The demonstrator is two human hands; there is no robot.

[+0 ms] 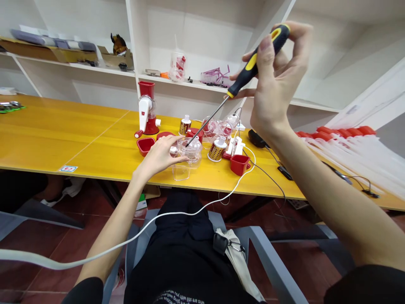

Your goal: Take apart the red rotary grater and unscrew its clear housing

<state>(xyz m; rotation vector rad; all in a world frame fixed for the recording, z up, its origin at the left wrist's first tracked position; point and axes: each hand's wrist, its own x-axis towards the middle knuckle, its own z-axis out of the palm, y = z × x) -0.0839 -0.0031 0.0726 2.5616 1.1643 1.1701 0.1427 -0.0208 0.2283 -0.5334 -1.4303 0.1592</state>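
My right hand (274, 82) is raised and closed around the black and yellow handle of a screwdriver (253, 63). Its thin shaft slants down to the left, and the tip meets a clear plastic housing (189, 153) on the yellow table (63, 135). My left hand (161, 155) rests on the left side of that housing, fingers curled against it, steadying it.
Around the housing lie red cups (239, 164), gold drum blades (216, 150) and clear parts. An assembled red and white grinder (146, 110) stands behind. A white cable (190, 211) hangs off the table edge across my lap. Stacked red and white parts (348, 143) lie at right; shelves stand behind.
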